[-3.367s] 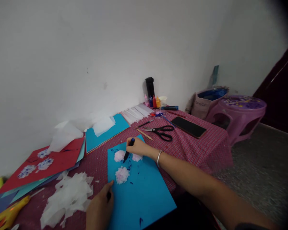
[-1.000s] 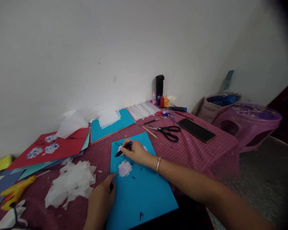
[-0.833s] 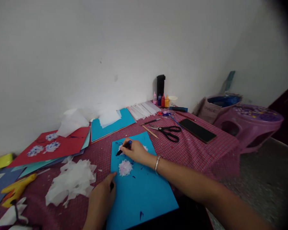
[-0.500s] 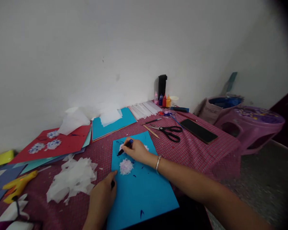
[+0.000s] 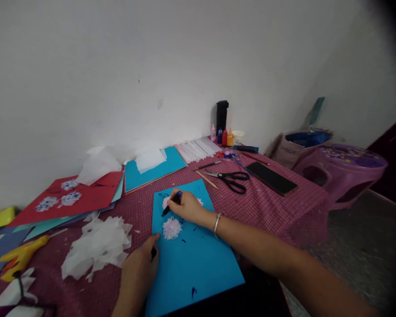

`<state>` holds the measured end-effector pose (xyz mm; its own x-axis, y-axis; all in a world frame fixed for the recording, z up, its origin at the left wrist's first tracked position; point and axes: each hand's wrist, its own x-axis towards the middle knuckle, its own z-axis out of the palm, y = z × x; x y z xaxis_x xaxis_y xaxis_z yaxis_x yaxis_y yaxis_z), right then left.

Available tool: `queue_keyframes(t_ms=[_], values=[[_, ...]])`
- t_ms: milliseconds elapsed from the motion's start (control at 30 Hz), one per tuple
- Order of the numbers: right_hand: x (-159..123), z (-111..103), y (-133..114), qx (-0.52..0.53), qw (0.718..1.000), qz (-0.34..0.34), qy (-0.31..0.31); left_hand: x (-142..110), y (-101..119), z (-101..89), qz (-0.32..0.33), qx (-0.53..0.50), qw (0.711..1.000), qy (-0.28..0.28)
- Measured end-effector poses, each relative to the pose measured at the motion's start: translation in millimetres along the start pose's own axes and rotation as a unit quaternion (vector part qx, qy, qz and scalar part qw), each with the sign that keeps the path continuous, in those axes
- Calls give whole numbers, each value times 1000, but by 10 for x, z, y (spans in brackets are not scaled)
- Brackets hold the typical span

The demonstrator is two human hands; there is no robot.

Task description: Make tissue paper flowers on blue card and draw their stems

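Note:
A blue sheet of paper lies before me, with puffy pale pink-white paper flowers on it and dark blue marks. My right hand pinches a black marker with a blue end, its tip on or just above the sheet near the upper left flower. The lower flower sits just below the tip; others are partly covered by the hand. At the sheet's left edge rests my left hand, fingers curled round a small black marker cap, mostly hidden.
White paper scraps and a yellow glue gun lie to the left, below a red sheet with flowers. Scissors, a pencil, a black phone and paint bottles are toward the right. A pink stool stands beyond.
The view has shifted slightly. My right hand stays over the upper left flower with the marker, its tip moved very little. The left hand stays at the sheet's edge.

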<state>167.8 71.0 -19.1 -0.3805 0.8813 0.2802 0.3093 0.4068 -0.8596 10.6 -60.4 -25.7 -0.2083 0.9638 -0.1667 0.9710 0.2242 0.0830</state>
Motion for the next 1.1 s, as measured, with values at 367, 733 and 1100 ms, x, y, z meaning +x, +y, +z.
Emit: queue_keyframes(t_ms=[367, 733, 1100], values=[[10, -110, 39, -10, 1000, 7, 5, 8, -21, 11, 0, -6, 1000, 12], [12, -214, 3, 53, 998, 21, 11, -2, -46, 28, 2, -20, 1000, 6], [297, -585, 208, 358, 921, 94, 126, -3, -176, 143, 32, -71, 993, 85]])
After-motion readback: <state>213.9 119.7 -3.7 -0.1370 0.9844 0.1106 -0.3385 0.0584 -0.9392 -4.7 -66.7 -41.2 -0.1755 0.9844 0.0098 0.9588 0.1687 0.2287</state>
